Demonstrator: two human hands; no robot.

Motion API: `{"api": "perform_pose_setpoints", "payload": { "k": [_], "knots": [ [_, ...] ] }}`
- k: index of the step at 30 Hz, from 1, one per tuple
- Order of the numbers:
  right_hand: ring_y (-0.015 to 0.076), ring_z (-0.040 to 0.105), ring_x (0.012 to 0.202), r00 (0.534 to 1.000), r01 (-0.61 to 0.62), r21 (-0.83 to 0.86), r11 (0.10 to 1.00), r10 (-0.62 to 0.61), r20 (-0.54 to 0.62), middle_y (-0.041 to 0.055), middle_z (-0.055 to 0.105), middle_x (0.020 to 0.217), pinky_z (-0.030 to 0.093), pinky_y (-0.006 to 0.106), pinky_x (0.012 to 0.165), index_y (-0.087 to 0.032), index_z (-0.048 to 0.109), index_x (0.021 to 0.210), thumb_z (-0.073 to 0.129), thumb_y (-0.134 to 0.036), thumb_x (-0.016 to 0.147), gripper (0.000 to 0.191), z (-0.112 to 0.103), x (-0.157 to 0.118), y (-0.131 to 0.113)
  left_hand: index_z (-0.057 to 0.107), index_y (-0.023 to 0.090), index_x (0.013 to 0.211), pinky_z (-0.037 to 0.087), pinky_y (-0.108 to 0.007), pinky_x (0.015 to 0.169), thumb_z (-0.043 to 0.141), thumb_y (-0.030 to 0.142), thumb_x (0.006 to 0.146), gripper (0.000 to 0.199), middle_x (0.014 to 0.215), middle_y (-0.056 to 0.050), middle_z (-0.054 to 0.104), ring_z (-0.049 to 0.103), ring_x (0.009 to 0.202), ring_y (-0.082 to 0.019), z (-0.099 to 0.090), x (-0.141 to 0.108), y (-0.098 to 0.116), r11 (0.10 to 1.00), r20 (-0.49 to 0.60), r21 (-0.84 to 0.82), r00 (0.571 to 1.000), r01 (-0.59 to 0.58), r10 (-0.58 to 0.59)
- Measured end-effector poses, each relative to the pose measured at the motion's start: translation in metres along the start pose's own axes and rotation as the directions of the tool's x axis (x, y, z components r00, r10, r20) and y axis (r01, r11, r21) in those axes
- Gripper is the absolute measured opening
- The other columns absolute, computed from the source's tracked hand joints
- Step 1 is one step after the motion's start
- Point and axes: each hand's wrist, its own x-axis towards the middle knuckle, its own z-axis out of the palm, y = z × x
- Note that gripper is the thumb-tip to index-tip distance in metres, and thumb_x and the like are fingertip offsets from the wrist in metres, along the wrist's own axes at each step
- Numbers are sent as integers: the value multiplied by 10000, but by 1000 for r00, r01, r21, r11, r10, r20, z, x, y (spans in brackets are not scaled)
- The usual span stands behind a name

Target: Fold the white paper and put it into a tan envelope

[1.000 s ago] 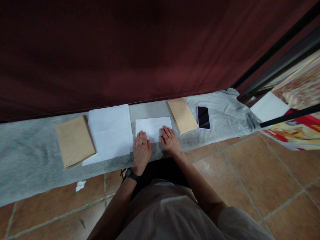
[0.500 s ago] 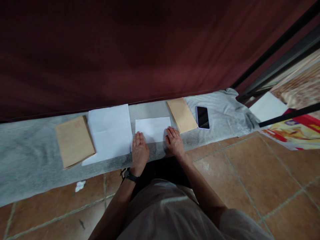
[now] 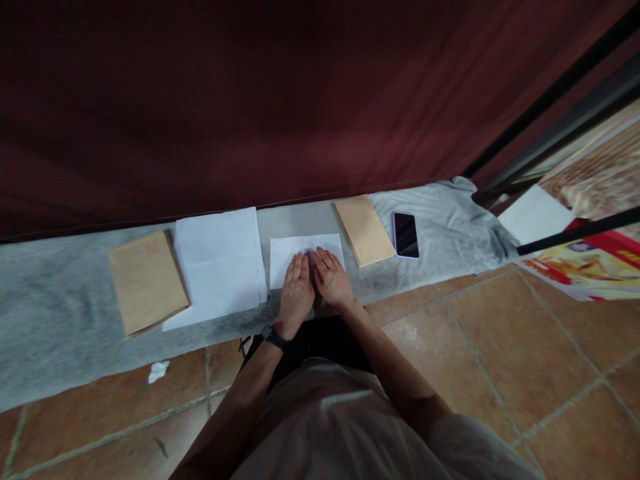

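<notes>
In front of me a folded sheet of white paper (image 3: 287,248) lies flat on a grey cloth. My left hand (image 3: 297,291) rests on its near middle part, fingers stretched out flat. Close beside it, my right hand (image 3: 332,280) also lies flat on the paper with its fingers extended. The hands are side by side, and they cover the paper's near middle edge. To the left is a stack of larger white sheets (image 3: 220,267). A brown envelope (image 3: 365,230) lies just right of the folded paper.
More brown envelopes (image 3: 149,283) lie at the left, overlapping the white sheets. A phone (image 3: 406,235) sits right of the single envelope. The grey cloth (image 3: 60,313) covers a narrow bench against a dark red curtain (image 3: 300,100). A colourful box (image 3: 595,263) is at far right.
Both hands have slid inward over the folded paper, from its two ends to its middle, and are now close together. The paper has stayed in place.
</notes>
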Motion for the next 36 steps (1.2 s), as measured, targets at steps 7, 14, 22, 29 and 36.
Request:
{"api": "perform_pose_setpoints", "payload": {
  "k": [7,14,22,29,36],
  "knots": [
    [246,393,1466,1000,-9,-5,1000,9,27,126,459,1567,325,444,1233,-118,536,1447,392,-222,1031,452,7,5,3,379,19,1508,311,-498,1231,342,160,976,551,1592,-228,379,282,1524,-292,3,8,-11,999,10,40,999,34,-35],
    [250,380,1472,998,-57,-2,998,57,-23,117,468,1562,325,434,1228,-115,511,1466,414,-265,1038,464,4,0,13,394,-5,1494,295,-482,1240,347,190,987,546,1580,-241,393,289,1522,-294,-2,7,-20,995,-23,75,998,60,-58],
    [253,375,1476,995,-66,-1,998,66,-78,144,470,1555,335,444,1217,-98,501,1463,432,-237,1028,461,0,-9,28,398,13,1496,307,-510,1224,349,208,995,540,1579,-244,391,310,1512,-308,-4,4,-25,988,-57,97,992,118,-113],
    [263,384,1468,993,-100,-13,995,99,-71,139,464,1559,357,454,1202,-105,485,1477,439,-216,1015,478,-3,-18,34,409,-38,1473,301,-525,1223,362,188,980,544,1573,-283,375,293,1515,-335,-8,1,-26,978,-62,94,981,187,-182],
    [257,398,1460,988,-141,-7,990,140,-72,151,483,1543,364,449,1200,-89,490,1470,417,-200,1018,471,-6,-17,31,387,-26,1491,315,-526,1219,355,185,977,556,1568,-277,389,302,1512,-331,-11,4,-29,979,-70,82,981,187,-182]
  ]
}}
